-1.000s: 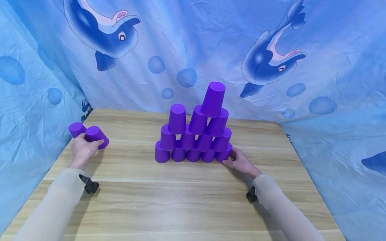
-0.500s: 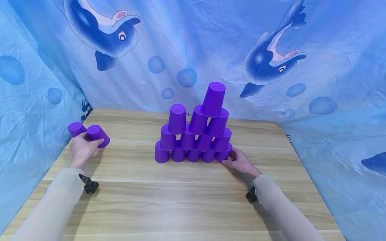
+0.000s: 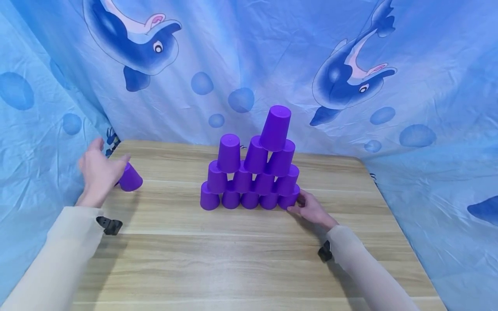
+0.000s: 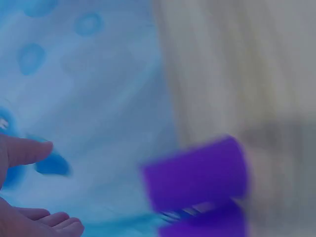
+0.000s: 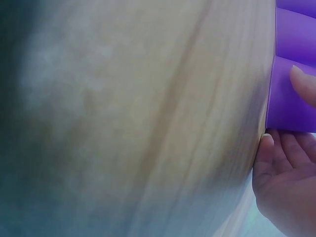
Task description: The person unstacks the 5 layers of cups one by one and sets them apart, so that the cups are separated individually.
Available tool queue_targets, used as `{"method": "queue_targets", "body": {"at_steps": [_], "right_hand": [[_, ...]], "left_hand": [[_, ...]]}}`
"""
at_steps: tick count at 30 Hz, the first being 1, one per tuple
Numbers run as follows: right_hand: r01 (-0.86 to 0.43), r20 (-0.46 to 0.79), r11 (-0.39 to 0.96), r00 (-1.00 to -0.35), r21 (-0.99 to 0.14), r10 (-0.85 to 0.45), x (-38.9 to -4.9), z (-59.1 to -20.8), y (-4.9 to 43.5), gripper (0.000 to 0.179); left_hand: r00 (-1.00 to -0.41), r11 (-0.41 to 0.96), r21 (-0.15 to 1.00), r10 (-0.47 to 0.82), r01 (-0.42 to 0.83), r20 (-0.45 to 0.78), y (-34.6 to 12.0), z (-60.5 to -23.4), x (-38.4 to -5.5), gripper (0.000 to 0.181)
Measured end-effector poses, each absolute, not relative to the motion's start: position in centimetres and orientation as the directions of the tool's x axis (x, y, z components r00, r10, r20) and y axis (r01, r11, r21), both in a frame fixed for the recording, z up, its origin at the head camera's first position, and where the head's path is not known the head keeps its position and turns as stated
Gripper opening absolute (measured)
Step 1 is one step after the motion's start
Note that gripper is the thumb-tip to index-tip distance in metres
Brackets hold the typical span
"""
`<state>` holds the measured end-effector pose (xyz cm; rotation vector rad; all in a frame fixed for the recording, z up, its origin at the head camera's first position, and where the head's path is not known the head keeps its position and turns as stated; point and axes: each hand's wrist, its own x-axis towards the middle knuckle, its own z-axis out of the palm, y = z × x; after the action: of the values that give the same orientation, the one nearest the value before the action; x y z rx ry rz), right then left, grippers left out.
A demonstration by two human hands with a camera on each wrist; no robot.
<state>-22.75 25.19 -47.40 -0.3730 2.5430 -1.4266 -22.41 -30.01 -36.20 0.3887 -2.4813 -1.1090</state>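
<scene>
The left grip (image 3: pixel 99 170), fingers apart and empty, partly hides two smooth purple plastic cups (image 3: pixel 131 178) on the wooden bench (image 3: pixel 233 259). The right grip (image 3: pixel 311 211) curls round the purple upside-down cup tower's (image 3: pixel 263 183) bottom end cup (image 3: pixel 286 201).

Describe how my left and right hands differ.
Your left hand is raised with nothing in it; your right hand is low, touching the bottom row's right-end cup. The left hand is away from the stack; the right hand is at its edge. Both are bare.
</scene>
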Motion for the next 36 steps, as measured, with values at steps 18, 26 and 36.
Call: {"method": "queue_targets", "body": {"at_steps": [18,26,36], "right_hand": [[-0.171,-0.006,0.521,-0.947,-0.836,-0.320,-23.1,-48.2,25.3,0.061],[-0.191,0.010,0.527,-0.945,-0.828,-0.326,-23.0,-48.4,25.4,0.062],[-0.175,-0.006,0.540,-0.948,-0.823,-0.317,-22.7,-47.8,25.1,0.060]], "left_hand": [[-0.865,0.484,0.769,-0.047,0.418,0.500,-13.9,-27.6,-22.7,0.065],[-0.864,0.476,0.744,0.070,0.469,0.499,-9.2,-25.0,-22.3,0.072],[-0.894,0.548,0.707,0.246,0.448,0.375,-4.7,-23.0,-22.2,0.090]]}}
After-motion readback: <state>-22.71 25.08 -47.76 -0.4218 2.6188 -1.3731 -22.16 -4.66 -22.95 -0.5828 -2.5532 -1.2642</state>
